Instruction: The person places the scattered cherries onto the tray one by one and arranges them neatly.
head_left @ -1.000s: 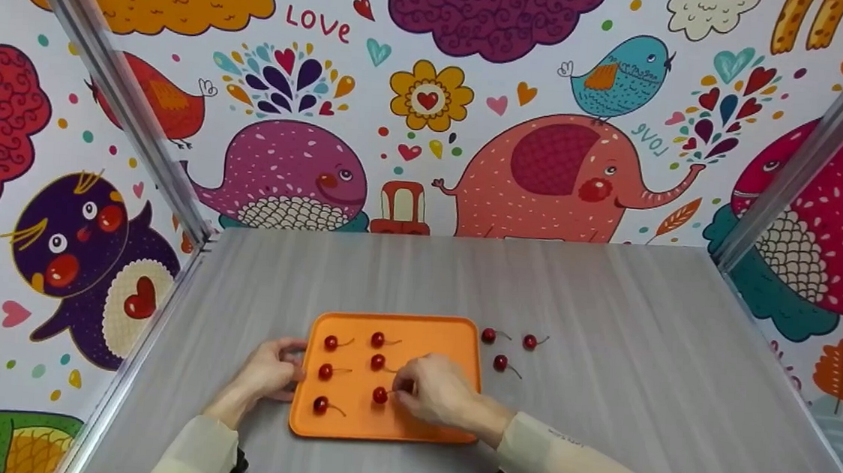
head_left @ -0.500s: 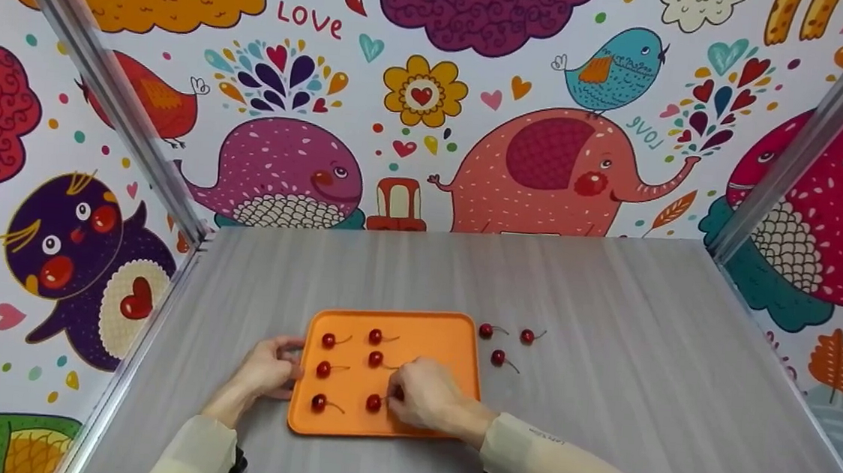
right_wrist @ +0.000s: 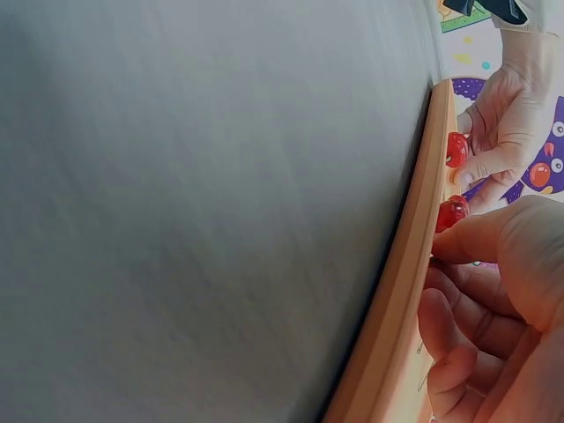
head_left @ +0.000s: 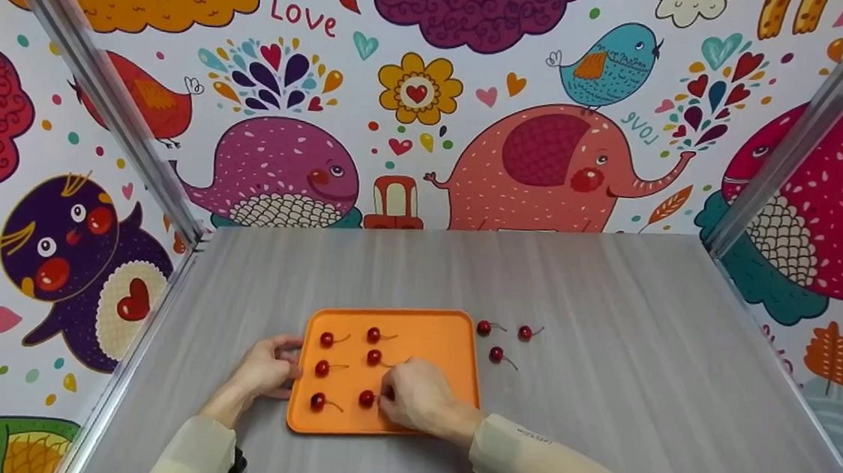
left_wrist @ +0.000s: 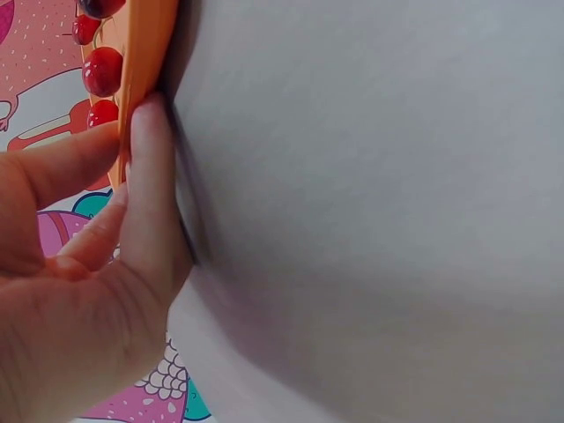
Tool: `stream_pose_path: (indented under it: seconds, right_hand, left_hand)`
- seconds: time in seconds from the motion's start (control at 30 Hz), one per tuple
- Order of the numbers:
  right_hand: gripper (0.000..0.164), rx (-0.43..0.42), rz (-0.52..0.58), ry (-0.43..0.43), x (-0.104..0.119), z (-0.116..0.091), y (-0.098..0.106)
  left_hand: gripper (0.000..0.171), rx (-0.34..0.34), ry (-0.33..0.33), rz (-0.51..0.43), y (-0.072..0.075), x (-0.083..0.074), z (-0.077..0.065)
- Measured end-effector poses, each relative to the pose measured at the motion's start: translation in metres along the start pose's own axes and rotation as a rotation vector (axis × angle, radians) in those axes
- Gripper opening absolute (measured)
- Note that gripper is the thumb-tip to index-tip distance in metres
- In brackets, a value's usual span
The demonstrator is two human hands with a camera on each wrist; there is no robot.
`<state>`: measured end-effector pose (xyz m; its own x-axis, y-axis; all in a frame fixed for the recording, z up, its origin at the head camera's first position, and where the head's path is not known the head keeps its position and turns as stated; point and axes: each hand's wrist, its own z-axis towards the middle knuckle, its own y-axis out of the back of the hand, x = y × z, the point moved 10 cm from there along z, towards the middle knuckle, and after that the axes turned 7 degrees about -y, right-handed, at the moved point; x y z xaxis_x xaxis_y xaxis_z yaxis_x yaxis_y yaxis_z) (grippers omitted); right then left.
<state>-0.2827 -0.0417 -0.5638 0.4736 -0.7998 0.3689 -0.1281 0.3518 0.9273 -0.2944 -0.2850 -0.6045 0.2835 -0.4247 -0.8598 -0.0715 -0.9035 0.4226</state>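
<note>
An orange tray (head_left: 436,335) lies on the table with red cherries on it, their thin stems pointing right. My left hand (head_left: 264,367) holds the tray's left edge; in the left wrist view its thumb and fingers (left_wrist: 152,159) sit on both sides of the rim. Low on the tray, my right hand (head_left: 420,398) pinches the stem of a cherry (head_left: 366,398), the fingertips hiding most of that stem. Above this one, another cherry (head_left: 374,357) rests in the same column. A left column includes a middle cherry (head_left: 322,368). In the right wrist view the pinched cherry (right_wrist: 453,211) sits by the fingertips.
Three loose cherries lie on the grey table (head_left: 609,341) beyond the tray's right edge, the nearest cherry (head_left: 496,354) among them. Printed wall panels (head_left: 413,153) stand behind and at both sides, with metal posts (head_left: 782,144) at the corners.
My right hand has moved slightly left and down with the cherry, bringing it closer under the others in its column. My left hand stays at the tray's edge. The head view has shifted a little.
</note>
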Motion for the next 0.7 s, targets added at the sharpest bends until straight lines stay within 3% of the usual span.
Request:
stream_pose_path:
  seconds: [0.27,0.7]
  right_hand:
    - [0.01,-0.008,-0.002,0.005,0.0,-0.001,0.001]
    - [0.013,0.025,0.082,0.02,-0.01,-0.006,0.007]
  left_hand:
    - [0.063,0.002,0.0,-0.001,0.0,0.0,-0.001]
    - [0.061,0.0,0.0,-0.004,0.0,0.0,0.0]
